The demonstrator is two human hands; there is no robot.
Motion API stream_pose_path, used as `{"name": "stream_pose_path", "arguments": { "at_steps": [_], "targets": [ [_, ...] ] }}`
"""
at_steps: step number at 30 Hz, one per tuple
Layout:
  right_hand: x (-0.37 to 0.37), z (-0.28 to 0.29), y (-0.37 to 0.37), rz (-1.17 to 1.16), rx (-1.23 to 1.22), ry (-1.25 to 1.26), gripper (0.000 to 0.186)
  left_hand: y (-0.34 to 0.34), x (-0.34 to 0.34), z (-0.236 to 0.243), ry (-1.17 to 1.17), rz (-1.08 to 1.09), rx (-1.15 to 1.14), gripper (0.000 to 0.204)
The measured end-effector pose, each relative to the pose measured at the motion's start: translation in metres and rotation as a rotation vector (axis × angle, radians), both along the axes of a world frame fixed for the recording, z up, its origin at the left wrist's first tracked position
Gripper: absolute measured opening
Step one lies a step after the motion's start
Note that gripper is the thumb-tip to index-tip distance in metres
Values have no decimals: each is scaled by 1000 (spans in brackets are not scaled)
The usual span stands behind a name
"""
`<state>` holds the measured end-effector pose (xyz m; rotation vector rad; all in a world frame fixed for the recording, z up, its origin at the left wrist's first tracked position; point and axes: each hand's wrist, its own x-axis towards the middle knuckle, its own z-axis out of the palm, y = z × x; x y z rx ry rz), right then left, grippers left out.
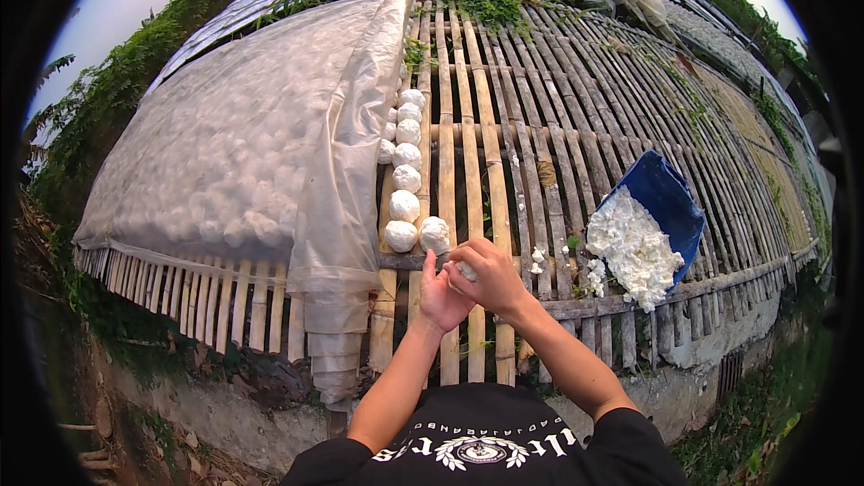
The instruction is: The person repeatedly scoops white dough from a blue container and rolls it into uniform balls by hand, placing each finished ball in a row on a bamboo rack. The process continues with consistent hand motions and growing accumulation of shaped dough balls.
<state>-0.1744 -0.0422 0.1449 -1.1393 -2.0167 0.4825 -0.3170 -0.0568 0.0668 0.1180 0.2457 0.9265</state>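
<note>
My right hand [483,272] is closed round a small white lump [466,273] in front of me. My left hand [439,297] is cupped against the same lump, its thumb raised and its other fingers partly hidden by the right hand. Just beyond my hands, a rough white ball [435,233] rests on bamboo slats, beside another [400,236] at the lower end of a column of several similar balls [407,156].
A tilted blue container [667,203] at right spills crumbly white material [634,256] onto the slatted rack [477,162]. At left, a folded translucent sheet [346,153] borders many pale lumps under plastic [198,162]. A concrete ledge [225,400] and greenery surround the rack.
</note>
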Motion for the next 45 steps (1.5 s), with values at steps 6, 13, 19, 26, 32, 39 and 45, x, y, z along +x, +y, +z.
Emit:
{"name": "stream_pose_path", "arguments": {
  "at_steps": [6,13,19,26,32,39,45],
  "targets": [
    [-10,6,-11,-126,219,-33,44,6,17,-5,70,191,-6,58],
    [-6,1,-6,-41,-54,24,42,7,3,-4,-97,86,54,64],
    [-14,-2,-10,-149,177,-17,44,5,19,-33,135,246,-94,57],
    [-10,-5,1,-12,100,-244,27,7,2,-1,22,45,-32,64],
    [-5,5,-11,-121,267,-89,36,5,16,2,47,164,-7,51],
    [-2,1,-5,-45,-19,-132,27,-2,9,14,101,96,-156,60],
    [-10,19,-13,-44,168,-40,48,-3,18,12,10,161,9,59]
  ]
}}
